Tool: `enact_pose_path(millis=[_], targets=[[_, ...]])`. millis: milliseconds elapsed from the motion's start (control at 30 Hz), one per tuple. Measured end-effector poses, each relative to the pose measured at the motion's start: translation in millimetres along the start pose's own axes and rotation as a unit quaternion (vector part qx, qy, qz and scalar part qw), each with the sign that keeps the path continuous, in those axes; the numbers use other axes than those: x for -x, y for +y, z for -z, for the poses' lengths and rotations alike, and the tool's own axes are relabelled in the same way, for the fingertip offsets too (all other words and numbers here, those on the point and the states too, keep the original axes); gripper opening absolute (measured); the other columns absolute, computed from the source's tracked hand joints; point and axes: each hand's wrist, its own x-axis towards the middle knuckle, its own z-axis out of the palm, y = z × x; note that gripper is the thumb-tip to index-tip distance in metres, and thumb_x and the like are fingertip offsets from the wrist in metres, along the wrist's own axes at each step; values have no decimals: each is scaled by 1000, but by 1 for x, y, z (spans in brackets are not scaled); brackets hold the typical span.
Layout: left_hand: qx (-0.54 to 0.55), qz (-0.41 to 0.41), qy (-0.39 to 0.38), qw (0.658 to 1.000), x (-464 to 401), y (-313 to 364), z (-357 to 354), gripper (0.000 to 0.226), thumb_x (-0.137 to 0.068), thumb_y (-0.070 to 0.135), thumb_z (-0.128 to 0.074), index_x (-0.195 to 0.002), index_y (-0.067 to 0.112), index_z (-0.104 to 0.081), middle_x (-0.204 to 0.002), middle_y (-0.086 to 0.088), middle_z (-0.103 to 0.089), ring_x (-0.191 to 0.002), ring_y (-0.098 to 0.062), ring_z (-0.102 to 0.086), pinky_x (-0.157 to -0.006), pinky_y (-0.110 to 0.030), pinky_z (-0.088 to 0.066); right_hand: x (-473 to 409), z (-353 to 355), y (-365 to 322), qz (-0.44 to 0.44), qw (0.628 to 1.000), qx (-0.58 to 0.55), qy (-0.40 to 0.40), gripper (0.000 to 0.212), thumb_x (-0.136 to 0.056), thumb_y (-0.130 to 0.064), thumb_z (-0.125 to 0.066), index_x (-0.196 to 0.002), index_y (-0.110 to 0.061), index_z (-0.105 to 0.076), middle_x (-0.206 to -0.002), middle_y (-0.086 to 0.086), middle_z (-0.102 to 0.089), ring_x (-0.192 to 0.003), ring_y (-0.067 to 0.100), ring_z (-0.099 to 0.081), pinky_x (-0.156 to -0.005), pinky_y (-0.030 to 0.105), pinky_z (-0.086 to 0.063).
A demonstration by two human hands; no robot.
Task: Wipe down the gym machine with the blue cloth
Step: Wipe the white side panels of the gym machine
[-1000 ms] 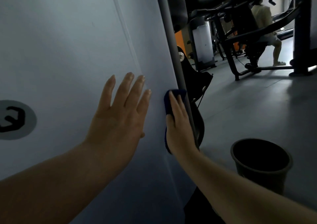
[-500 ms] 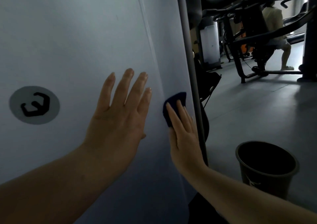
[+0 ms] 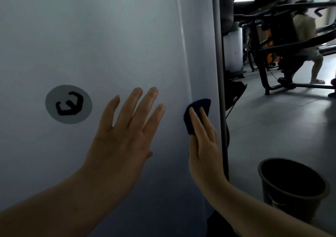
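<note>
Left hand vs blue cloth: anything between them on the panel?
Head view: only bare white panel with a vertical seam lies between the left hand and the blue cloth under the right hand.

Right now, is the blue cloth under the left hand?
No, the blue cloth is pressed to the panel by the right hand; the left hand lies bare.

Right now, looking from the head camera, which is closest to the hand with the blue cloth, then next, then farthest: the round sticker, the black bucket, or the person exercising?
From the right hand, pressing the blue cloth on the panel:
1. Black bucket, on the floor to its right.
2. Round sticker, on the panel beyond the left hand; close to the bucket's gap.
3. Person exercising, far back right across the gym.
</note>
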Motion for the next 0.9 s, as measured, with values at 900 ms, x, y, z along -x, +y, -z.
enact_pose_path(millis=[900], targets=[[-20, 72, -11, 997, 64, -27, 2, 114, -63, 42, -85, -152, 2, -27, -160, -17, -18, -147, -35, -20, -117, -54, -16, 22, -29, -32, 215, 958, 187, -22, 61, -99, -14, -43, -153, -31, -23, -164, -2, -14, -151, 23, -11, -119, 52, -24]])
